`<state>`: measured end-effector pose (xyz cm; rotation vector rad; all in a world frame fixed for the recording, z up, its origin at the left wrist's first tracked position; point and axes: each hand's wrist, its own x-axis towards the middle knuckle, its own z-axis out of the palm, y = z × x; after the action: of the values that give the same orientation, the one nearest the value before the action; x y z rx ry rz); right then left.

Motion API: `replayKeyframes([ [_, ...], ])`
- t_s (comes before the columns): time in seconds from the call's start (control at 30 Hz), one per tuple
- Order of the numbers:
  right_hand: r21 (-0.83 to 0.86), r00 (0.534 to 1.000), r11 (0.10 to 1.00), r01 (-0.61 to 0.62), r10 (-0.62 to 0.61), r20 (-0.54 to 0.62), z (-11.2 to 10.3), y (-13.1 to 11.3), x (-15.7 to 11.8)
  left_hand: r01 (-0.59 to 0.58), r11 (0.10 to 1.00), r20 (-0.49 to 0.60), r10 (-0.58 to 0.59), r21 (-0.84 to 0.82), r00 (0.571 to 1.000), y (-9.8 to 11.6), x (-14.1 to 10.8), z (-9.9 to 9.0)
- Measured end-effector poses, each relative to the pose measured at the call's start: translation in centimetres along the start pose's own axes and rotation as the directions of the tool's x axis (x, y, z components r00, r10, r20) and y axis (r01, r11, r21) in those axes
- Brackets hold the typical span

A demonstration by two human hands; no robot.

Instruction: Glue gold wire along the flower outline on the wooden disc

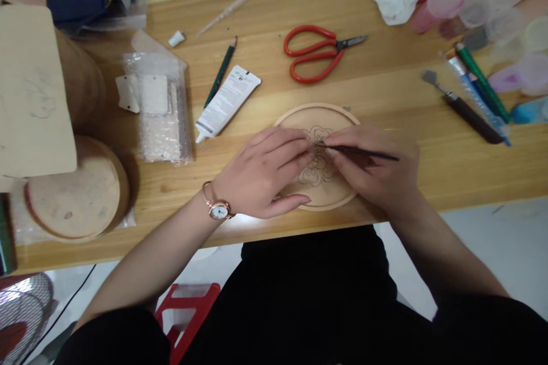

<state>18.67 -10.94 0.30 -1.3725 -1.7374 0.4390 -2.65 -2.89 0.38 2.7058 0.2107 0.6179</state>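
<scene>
A round, light wooden disc with a raised rim [295,202] lies at the table's front edge, with a flower drawn in dark lines [314,175] on its face. My left hand [269,168] rests palm down over the disc's left side, fingers stretched toward the drawing and thumb apart. From the right, my right hand [374,168] pinches a thin dark pen-like tool [363,151]. Its tip meets the upper part of the flower, close to my left fingertips. Whether it is a brush or another fine tool I cannot tell.
Beyond the disc lie red-handled scissors [314,54], a white tube [229,102] and a dark green pencil [221,71]. Bagged pale pieces [160,114] and stacked round wooden boxes [77,188] sit left. A palette knife [471,117], brushes and paint pots [445,0] stand right.
</scene>
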Motion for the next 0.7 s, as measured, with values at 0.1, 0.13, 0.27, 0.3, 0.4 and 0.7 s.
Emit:
replayKeyframes([
  [0.1,0.008,1.0,1.0,-0.011,0.011,0.008,-0.02,-0.06,0.02,-0.012,1.0,-0.054,0.01,-0.024,0.999,-0.01,-0.02,-0.27],
  [0.13,0.011,1.0,1.0,-0.01,0.01,0.007,-0.04,-0.07,0.03,-0.016,0.999,-0.082,0.013,-0.041,0.997,0.0,-0.05,-0.39],
  [0.27,0.002,1.0,1.0,0.01,-0.01,0.002,-0.09,-0.11,0.08,-0.012,0.993,-0.201,-0.012,-0.12,0.98,0.01,-0.25,-0.78],
  [0.3,-0.005,1.0,1.0,0.01,-0.01,0.003,-0.1,-0.11,0.09,-0.015,0.991,-0.218,-0.015,-0.135,0.976,0.0,-0.28,-0.84],
  [0.4,-0.015,1.0,1.0,-0.006,0.006,0.002,-0.08,-0.1,0.09,-0.036,0.982,-0.213,-0.004,-0.183,0.977,-0.03,-0.24,-0.9],
  [0.7,-0.007,1.0,1.0,0.005,-0.005,0.0,0.01,-0.01,0.08,-0.026,0.978,-0.119,0.001,-0.209,0.993,0.14,-0.01,-0.51],
])
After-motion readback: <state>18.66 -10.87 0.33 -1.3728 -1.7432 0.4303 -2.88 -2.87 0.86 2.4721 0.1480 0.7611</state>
